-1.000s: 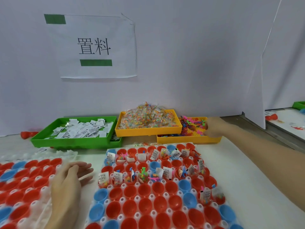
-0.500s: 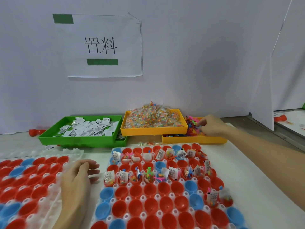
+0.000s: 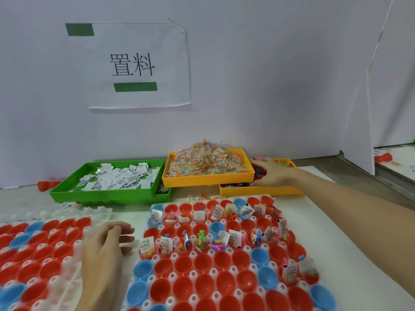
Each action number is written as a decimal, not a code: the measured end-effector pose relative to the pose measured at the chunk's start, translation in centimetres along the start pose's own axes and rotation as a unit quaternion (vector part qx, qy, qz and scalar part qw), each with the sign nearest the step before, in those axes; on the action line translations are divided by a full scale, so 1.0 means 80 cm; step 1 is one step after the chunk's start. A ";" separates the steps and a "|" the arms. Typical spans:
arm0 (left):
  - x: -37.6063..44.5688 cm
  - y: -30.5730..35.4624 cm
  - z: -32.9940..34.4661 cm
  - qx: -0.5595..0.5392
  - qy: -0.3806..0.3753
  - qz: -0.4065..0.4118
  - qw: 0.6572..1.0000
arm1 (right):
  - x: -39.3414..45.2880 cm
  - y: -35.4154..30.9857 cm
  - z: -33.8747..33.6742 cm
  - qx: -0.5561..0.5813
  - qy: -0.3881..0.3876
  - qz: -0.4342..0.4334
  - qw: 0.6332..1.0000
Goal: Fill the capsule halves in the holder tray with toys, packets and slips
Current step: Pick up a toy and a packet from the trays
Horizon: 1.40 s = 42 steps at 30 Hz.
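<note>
Capsule halves (image 3: 203,268) mostly empty near tray's front edge; right hand (image 3: 270,172) in toy bin (image 3: 260,190).

A strip of bare table (image 3: 350,232) runs right of the holder tray (image 3: 215,274), while the green bin (image 3: 107,194), the yellow packet bin (image 3: 202,182) and the lower yellow bin (image 3: 258,190) wall off its far edge.

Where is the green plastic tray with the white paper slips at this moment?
In the head view, the green plastic tray holding white paper slips sits at the back left by the wall, directly left of the yellow tray of clear packets, behind the person's left hand.
</note>
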<state>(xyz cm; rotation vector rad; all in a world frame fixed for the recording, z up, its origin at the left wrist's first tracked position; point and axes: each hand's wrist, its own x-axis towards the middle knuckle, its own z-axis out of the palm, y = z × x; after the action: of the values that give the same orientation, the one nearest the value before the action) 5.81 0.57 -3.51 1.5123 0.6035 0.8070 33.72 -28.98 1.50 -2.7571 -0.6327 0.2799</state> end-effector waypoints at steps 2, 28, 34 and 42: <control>0.000 0.000 0.000 0.000 0.000 -0.001 1.000 | 0.000 0.001 -0.002 -0.005 -0.007 -0.008 1.000; -0.004 0.004 0.001 0.006 0.003 -0.001 1.000 | -0.016 0.024 -0.013 -0.061 0.187 -0.036 0.980; -0.004 0.004 0.001 0.012 0.004 0.002 1.000 | -0.011 0.031 -0.004 0.109 0.198 -0.023 0.974; -0.004 0.003 0.000 0.019 -0.002 0.007 1.000 | -0.021 0.034 -0.005 0.202 0.254 -0.004 0.946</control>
<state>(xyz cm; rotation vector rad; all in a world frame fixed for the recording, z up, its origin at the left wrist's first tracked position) 5.58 0.27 -3.29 1.5534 0.6100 0.8074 33.38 -32.14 1.19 -2.2893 -0.3918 -0.2733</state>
